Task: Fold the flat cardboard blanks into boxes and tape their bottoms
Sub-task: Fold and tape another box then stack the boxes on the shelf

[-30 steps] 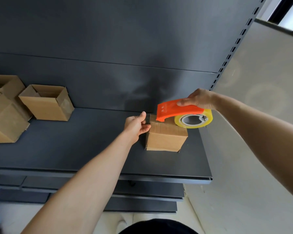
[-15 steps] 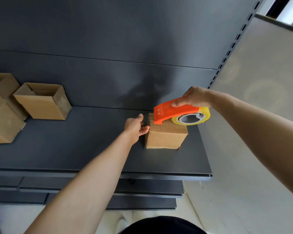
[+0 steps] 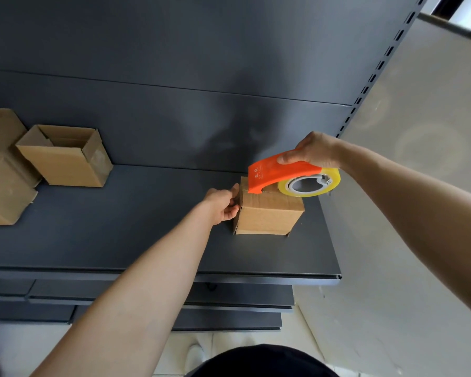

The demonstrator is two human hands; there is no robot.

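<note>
A small box (image 3: 269,216) of brown cardboard sits closed face up on the dark grey shelf (image 3: 120,235), close to the shelf's right end. Well to the left of the small box stands an open-topped box (image 3: 63,167) with its flaps raised. Farther left again, more cardboard boxes (image 3: 3,191) are cut off by the frame edge. Behind the small box rises the dark back panel (image 3: 174,63). To its right are a slotted upright (image 3: 378,66) and a pale wall panel (image 3: 419,131). Nothing lies between the hands and the small box. The left arm stretches forward from the lower left. The left hand (image 3: 222,204) is against the small box's left side, thumb up at the top left edge and fingers curled in against the side wall, pinching it there. The right arm comes in from the right, and the right hand (image 3: 316,152) is above the small box. It grips the orange tape dispenser (image 3: 280,174) from above, thumb flat along the near face; the other fingers wrap over the far side, out of sight. The dispenser's front tip touches the small box's top at its left edge. The yellowish tape roll (image 3: 310,186) overhangs the top right edge.
</note>
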